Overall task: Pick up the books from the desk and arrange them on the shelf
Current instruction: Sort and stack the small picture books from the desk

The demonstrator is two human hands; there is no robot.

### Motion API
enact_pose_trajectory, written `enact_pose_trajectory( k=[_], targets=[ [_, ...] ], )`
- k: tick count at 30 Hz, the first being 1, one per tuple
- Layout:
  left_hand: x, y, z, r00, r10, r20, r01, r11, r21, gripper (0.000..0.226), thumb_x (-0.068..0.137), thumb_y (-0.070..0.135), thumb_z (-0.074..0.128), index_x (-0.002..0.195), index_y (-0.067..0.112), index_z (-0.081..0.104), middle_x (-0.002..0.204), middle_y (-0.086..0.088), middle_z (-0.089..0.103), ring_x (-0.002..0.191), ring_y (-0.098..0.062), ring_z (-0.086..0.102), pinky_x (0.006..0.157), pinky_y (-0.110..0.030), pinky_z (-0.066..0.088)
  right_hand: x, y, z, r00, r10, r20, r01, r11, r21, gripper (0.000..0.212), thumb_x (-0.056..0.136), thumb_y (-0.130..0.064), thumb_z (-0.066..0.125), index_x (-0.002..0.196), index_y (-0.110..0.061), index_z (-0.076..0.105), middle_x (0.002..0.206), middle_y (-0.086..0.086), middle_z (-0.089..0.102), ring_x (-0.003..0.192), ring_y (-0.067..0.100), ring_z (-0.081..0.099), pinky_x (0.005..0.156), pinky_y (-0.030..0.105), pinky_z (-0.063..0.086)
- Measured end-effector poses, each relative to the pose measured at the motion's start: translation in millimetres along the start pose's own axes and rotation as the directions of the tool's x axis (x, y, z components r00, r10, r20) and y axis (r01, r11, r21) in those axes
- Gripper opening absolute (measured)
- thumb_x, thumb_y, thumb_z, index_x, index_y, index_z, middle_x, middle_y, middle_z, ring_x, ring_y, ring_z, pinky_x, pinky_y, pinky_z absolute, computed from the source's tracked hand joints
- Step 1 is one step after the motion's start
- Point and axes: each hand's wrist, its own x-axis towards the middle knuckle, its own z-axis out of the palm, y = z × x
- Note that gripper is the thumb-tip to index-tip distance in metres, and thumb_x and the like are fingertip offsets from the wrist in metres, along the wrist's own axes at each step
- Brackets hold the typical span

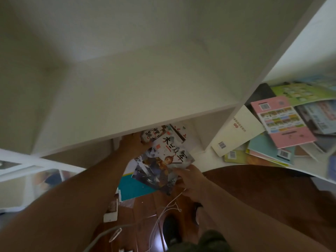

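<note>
A picture book with a warrior on its cover [164, 159] tilts at the mouth of a low shelf compartment. My right hand [190, 179] grips its near lower corner. My left hand [132, 144] reaches under the white shelf board [109, 110] and holds the far edge of the book, next to other thin books [154, 135] inside the compartment. A teal book [134, 186] lies below the held one. On the white desk [309, 173] at the right lies a loose pile of books, with a pink one [283, 122] and a cream one [238, 131] on top.
The large white shelf board fills the upper view and hides most of the compartment. A white upright panel [218, 131] divides shelf from desk. Below are a wooden floor [145, 206], white cables [167, 210], a white box [111, 216] and a dark shoe [171, 230].
</note>
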Motion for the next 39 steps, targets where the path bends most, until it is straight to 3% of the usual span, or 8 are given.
enact_pose_trajectory(
  k=[4, 14, 18, 21, 24, 26, 29, 39],
  targets=[
    [2.8, -4.3, 25.3, 0.994, -0.053, 0.098, 0.015, 0.934, 0.356, 0.115, 0.086, 0.087, 0.045, 0.165, 0.028, -0.016, 0.172, -0.019, -0.016, 0.158, -0.047, -0.012, 0.125, -0.066, 0.001, -5.9, -2.9, -2.4, 0.996, -0.027, 0.079, 0.022, 0.997, 0.07, 0.026, 0.095, -0.008, 0.073, 0.12, -0.012, 0.068, 0.093, 0.008, 0.078, 0.07, 0.022, 0.077, 0.054, 0.032, 0.06],
    [-56.7, -16.4, 66.2, 0.999, 0.005, 0.051, -0.025, 0.919, 0.394, 0.095, 0.098, 0.078, 0.029, 0.166, 0.026, -0.011, 0.174, -0.01, -0.015, 0.158, -0.045, -0.015, 0.125, -0.063, -0.006, 0.2, 5.5, -12.9, 0.998, 0.068, 0.015, -0.07, 0.983, 0.169, 0.036, 0.094, 0.002, 0.069, 0.125, -0.015, 0.061, 0.12, 0.021, 0.071, 0.106, 0.043, 0.073, 0.085, 0.064, 0.061],
    [-80.9, -12.6, 76.5, 0.999, 0.038, -0.001, -0.036, 0.953, 0.3, 0.074, 0.103, 0.066, 0.035, 0.162, 0.027, 0.015, 0.169, -0.008, 0.022, 0.155, -0.039, 0.019, 0.126, -0.058, 0.013, 6.5, 15.3, -11.2, 0.994, 0.109, 0.007, -0.109, 0.98, 0.169, 0.034, 0.092, 0.003, 0.072, 0.124, -0.009, 0.067, 0.116, 0.021, 0.075, 0.104, 0.041, 0.074, 0.088, 0.062, 0.061],
    [-91.6, -8.2, 68.4, 0.988, 0.124, -0.095, -0.109, 0.983, 0.149, 0.033, 0.106, 0.054, 0.039, 0.12, 0.031, 0.059, 0.12, -0.001, 0.067, 0.113, -0.022, 0.063, 0.107, -0.046, 0.047, 11.3, 17.8, -13.5, 0.994, 0.109, -0.028, -0.101, 0.976, 0.195, 0.038, 0.086, 0.014, 0.071, 0.119, -0.003, 0.07, 0.112, 0.022, 0.077, 0.103, 0.044, 0.074, 0.09, 0.062, 0.06],
    [-74.0, -11.2, 44.2, 0.968, 0.145, -0.203, -0.121, 0.984, 0.128, 0.038, 0.105, 0.049, 0.041, 0.087, 0.029, 0.068, 0.079, 0.007, 0.068, 0.076, -0.014, 0.068, 0.079, -0.036, 0.059, 14.4, 17.1, -18.8, 0.993, 0.103, -0.061, -0.086, 0.97, 0.228, 0.04, 0.087, 0.016, 0.069, 0.122, -0.004, 0.069, 0.111, 0.02, 0.077, 0.102, 0.044, 0.074, 0.086, 0.062, 0.061],
    [-51.7, -15.0, 34.1, 0.942, 0.207, -0.265, -0.156, 0.968, 0.198, 0.031, 0.104, 0.045, 0.045, 0.112, 0.031, 0.071, 0.113, -0.002, 0.072, 0.111, -0.027, 0.067, 0.096, -0.042, 0.055, 17.5, 17.1, -21.7, 0.991, 0.096, -0.095, -0.067, 0.961, 0.268, 0.038, 0.09, 0.012, 0.068, 0.122, -0.007, 0.068, 0.114, 0.019, 0.077, 0.103, 0.043, 0.074, 0.087, 0.063, 0.061],
    [-31.2, -16.2, 38.3, 0.994, 0.111, 0.024, -0.113, 0.942, 0.315, 0.072, 0.106, 0.06, 0.036, 0.166, 0.024, 0.019, 0.174, -0.011, 0.012, 0.16, -0.04, 0.009, 0.128, -0.054, 0.01, 22.2, 16.6, -23.7, 0.987, 0.097, -0.132, -0.05, 0.946, 0.32, 0.038, 0.089, 0.012, 0.068, 0.122, -0.008, 0.068, 0.114, 0.02, 0.076, 0.104, 0.044, 0.074, 0.086, 0.065, 0.06],
    [-65.7, -8.1, 75.3, 0.994, 0.098, 0.058, -0.112, 0.929, 0.352, 0.084, 0.101, 0.073, 0.026, 0.167, 0.023, 0.007, 0.175, -0.007, 0.008, 0.161, -0.037, 0.0, 0.128, -0.055, -0.003, 29.6, 18.9, -12.0, 0.988, 0.136, -0.072, -0.109, 0.949, 0.297, 0.054, 0.08, -0.003, 0.083, 0.13, -0.008, 0.064, 0.115, 0.018, 0.077, 0.104, 0.043, 0.075, 0.089, 0.061, 0.061]
  ],
)
